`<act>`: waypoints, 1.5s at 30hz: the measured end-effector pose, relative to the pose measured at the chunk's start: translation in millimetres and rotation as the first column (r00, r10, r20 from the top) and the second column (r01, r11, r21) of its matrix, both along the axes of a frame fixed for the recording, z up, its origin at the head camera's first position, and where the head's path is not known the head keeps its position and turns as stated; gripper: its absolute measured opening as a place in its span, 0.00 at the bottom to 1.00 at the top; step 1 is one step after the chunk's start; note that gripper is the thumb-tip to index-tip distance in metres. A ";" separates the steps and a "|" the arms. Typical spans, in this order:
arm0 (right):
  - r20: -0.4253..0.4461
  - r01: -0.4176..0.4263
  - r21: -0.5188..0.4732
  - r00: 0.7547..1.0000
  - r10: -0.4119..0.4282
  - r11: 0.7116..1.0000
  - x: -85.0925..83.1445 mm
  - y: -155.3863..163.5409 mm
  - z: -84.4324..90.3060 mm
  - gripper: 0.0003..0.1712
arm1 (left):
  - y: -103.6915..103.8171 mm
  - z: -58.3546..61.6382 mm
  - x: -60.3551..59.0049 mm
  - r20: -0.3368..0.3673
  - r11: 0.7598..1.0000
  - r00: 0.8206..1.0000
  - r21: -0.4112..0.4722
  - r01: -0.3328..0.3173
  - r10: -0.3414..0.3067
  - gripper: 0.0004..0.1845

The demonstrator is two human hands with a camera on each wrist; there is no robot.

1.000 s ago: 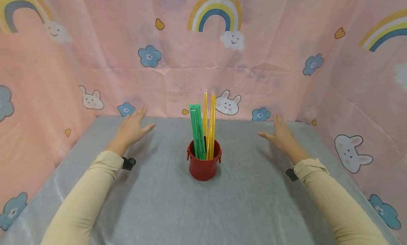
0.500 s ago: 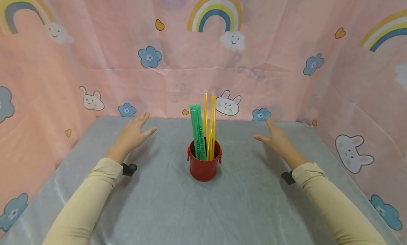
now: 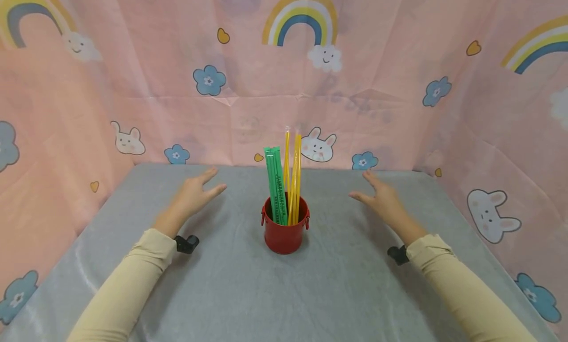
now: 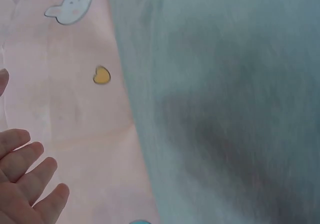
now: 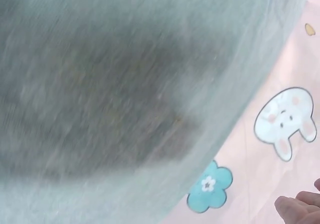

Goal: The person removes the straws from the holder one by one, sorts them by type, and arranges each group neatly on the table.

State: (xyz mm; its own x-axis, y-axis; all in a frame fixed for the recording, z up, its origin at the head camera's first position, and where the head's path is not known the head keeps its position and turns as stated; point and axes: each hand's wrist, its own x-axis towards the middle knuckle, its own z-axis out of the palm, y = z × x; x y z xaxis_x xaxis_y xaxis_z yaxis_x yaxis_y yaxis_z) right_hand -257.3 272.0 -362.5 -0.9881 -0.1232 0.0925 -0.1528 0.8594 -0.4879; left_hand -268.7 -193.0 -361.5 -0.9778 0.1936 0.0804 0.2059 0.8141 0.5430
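A red metal bucket [image 3: 283, 238] with small side handles stands upright in the middle of the table. Green printed packets [image 3: 276, 189], long and slim, lean in its left half. Beside them rise several thin yellow sticks [image 3: 296, 179] in clear wrapping, taller than the green ones. My left hand [image 3: 188, 199] hovers to the left of the bucket, thumb and fingers spread, holding nothing. On the other side my right hand [image 3: 386, 204] is held likewise, apart from the bucket. Each wrist view catches only fingertips, the left fingers [image 4: 30, 169] and the right fingers [image 5: 295, 209].
A grey cloth covers the table [image 3: 284, 297]. Pink printed curtain [image 3: 248, 110] hangs behind it and along both sides, close to the table's edges. Black wrist cameras [image 3: 186, 244] sit under the beige sleeves [image 3: 128, 288].
Both hands have moved inward toward the bucket and slightly nearer the person, fingers still spread. The bucket and its contents have stayed in place.
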 end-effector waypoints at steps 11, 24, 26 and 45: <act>-0.028 -0.007 -0.050 1.000 0.006 0.999 8.2 -14.3 -0.2 0.48 | 20.8 -5.3 10.5 0.004 0.990 1.000 0.140 0.017 -0.018 0.39; -0.047 -0.009 -0.159 0.999 0.002 0.987 20.0 -33.8 0.2 0.42 | 44.2 -9.6 22.8 -0.039 0.956 0.998 0.286 0.066 -0.057 0.33; -0.046 -0.013 -0.176 0.999 0.005 0.984 20.9 -35.8 0.9 0.42 | 46.5 -10.6 23.9 -0.036 0.953 0.997 0.294 0.070 -0.063 0.32; -0.046 -0.025 -0.315 0.999 0.011 0.949 24.4 -50.4 0.6 0.36 | 67.6 -9.4 39.9 0.026 0.880 0.992 0.466 0.094 -0.120 0.28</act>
